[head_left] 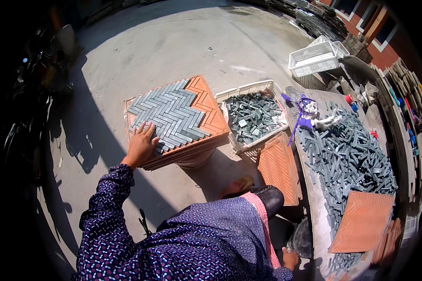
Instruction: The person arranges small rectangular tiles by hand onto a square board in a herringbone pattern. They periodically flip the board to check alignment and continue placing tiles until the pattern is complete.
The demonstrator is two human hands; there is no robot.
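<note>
My left hand (142, 144) lies with fingers spread on the near left part of a herringbone panel of grey-green stone strips (169, 115). The strips sit in an orange grooved mould tray (204, 90), whose grooves are bare along the far right side. Several like trays are stacked beneath it. Low at the right, my right hand (290, 259) is beside my lap, near a dark rounded object (301, 238). Its fingers are mostly hidden, and I see nothing held in it.
A cream crate (253, 85) of stone pieces stands right of the stack, with another orange mould (279, 169) below it. Loose strips (349, 154) cover a bench at right, with purple-and-white gloves (309, 114) and an orange mould (365, 222). White baskets (314, 58) stand behind.
</note>
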